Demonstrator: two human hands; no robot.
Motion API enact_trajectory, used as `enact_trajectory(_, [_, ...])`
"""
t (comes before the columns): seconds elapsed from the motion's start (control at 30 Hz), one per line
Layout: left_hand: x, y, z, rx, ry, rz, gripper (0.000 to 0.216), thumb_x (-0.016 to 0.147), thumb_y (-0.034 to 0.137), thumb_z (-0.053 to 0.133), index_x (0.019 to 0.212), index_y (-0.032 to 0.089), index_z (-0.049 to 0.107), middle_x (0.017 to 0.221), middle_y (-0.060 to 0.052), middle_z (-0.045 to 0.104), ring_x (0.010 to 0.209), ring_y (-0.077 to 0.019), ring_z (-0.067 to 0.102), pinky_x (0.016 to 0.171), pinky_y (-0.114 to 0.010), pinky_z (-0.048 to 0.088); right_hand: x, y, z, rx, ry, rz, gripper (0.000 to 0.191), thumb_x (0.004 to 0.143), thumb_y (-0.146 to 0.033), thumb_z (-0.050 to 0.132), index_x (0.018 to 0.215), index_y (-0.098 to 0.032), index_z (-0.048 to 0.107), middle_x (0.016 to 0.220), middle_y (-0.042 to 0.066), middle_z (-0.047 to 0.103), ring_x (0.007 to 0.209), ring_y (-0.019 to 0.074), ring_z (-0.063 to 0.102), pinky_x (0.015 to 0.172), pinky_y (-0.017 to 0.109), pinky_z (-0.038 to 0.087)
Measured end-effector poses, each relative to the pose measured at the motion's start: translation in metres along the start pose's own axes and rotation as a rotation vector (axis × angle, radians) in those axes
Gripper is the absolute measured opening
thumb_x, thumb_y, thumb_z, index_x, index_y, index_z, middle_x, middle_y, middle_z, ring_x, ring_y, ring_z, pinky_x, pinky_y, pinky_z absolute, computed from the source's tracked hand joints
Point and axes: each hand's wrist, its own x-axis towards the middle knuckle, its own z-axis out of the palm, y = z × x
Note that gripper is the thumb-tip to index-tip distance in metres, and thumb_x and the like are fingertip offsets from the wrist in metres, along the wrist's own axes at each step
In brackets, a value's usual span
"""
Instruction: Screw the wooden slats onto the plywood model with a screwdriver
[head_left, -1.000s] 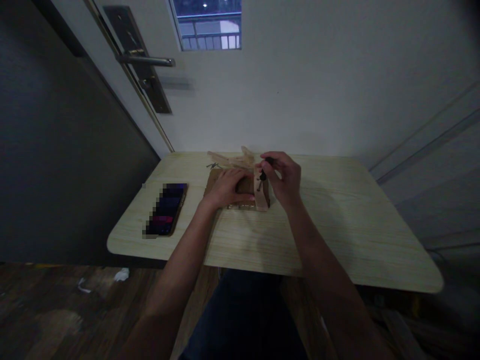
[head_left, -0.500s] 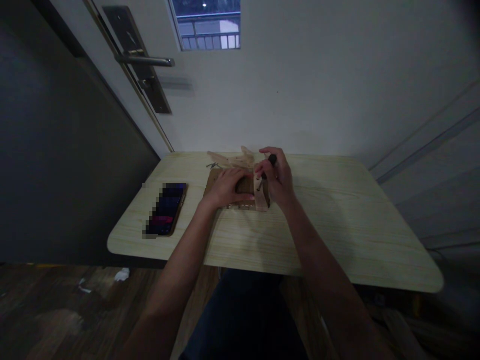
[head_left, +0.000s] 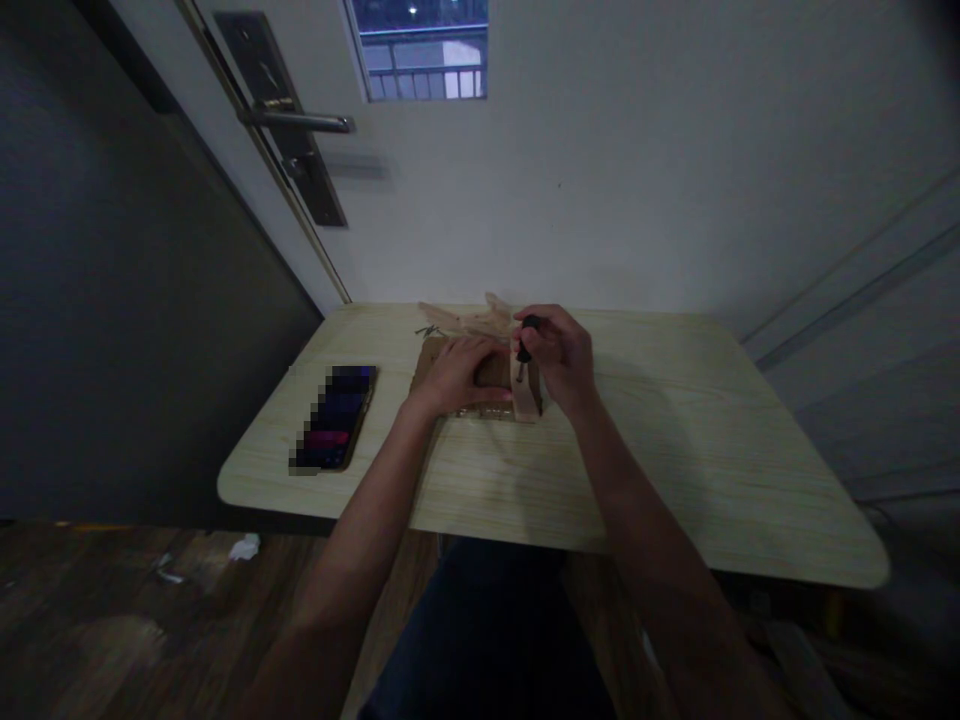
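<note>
A brown cardboard piece (head_left: 493,373) lies on the pale wood-grain table, a tan strip (head_left: 526,400) running across its right end. My left hand (head_left: 456,375) rests flat on the cardboard, fingers spread and thumb reaching to the strip's edge. In my right hand (head_left: 564,362) is a small screwdriver with a black handle (head_left: 528,338), gripped between thumb and fingers. Its shaft slants down onto the strip. A dark spot shows at the tip, but I cannot tell whether it is a screw. Part of the cardboard is hidden under my left hand.
Behind the cardboard lie crumpled tan strips (head_left: 469,318) and several small dark screws or nails (head_left: 430,331). A phone (head_left: 334,418) lies to the left on the table (head_left: 675,450). A white door with a metal handle (head_left: 300,121) stands behind the table.
My right hand has shifted slightly, and the screwdriver stands more over the strip, its handle a little lower and further left. My left hand stays on the cardboard.
</note>
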Motion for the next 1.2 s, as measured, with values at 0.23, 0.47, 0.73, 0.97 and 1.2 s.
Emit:
enact_trajectory(0.23, [0.0000,0.0007,-0.0007,0.004,-0.014,-0.016,0.066,0.074,0.059,0.081,0.126,0.024,0.061,0.131,-0.011,0.065,0.125,-0.0348,0.058,0.107,-0.052,0.042,-0.0015,0.0026,0.0026,-0.141,0.136,0.004,0.041,0.077,-0.063,0.074,0.094,-0.027,0.063,0.081,-0.004,0.061,0.065,0.0096,0.055,0.049,0.019,0.043])
enact_trajectory(0.47, [-0.0006,0.0019,-0.0023,-0.002,-0.020,-0.015,0.064,0.075,0.057,0.081,0.126,0.024,0.060,0.131,-0.011,0.065,0.124,-0.0336,0.058,0.107,-0.054,0.041,-0.0034,-0.0024,-0.0017,-0.214,0.009,-0.089,0.033,0.099,-0.054,0.050,0.112,-0.029,0.066,0.090,0.001,0.067,0.075,0.0149,0.063,0.062,0.029,0.051])
enact_trajectory(0.73, [-0.0001,0.0027,-0.0041,-0.006,-0.016,0.001,0.067,0.075,0.057,0.080,0.130,0.024,0.059,0.132,-0.012,0.065,0.127,-0.0355,0.057,0.108,-0.054,0.041,0.0018,-0.0012,-0.0060,0.004,-0.100,-0.058,0.042,0.096,-0.060,0.051,0.119,-0.028,0.065,0.107,0.005,0.076,0.087,0.0175,0.075,0.080,0.036,0.061])
enact_trajectory(0.97, [0.0000,0.0001,-0.0020,-0.001,-0.017,0.003,0.067,0.075,0.058,0.081,0.129,0.025,0.061,0.132,-0.011,0.066,0.126,-0.0355,0.057,0.107,-0.054,0.041,0.0021,-0.0002,-0.0025,0.049,0.027,0.015,0.029,0.081,-0.046,0.078,0.100,-0.026,0.070,0.084,-0.001,0.074,0.064,0.0117,0.070,0.060,0.026,0.058])
enact_trajectory(1.2, [0.0001,-0.0004,-0.0006,-0.007,-0.003,0.010,0.068,0.074,0.060,0.081,0.128,0.025,0.062,0.133,-0.012,0.066,0.126,-0.0360,0.057,0.107,-0.053,0.041,-0.0002,-0.0011,-0.0007,-0.013,-0.016,0.019,0.029,0.084,-0.051,0.073,0.103,-0.029,0.071,0.090,-0.001,0.074,0.068,0.0131,0.068,0.062,0.029,0.058])
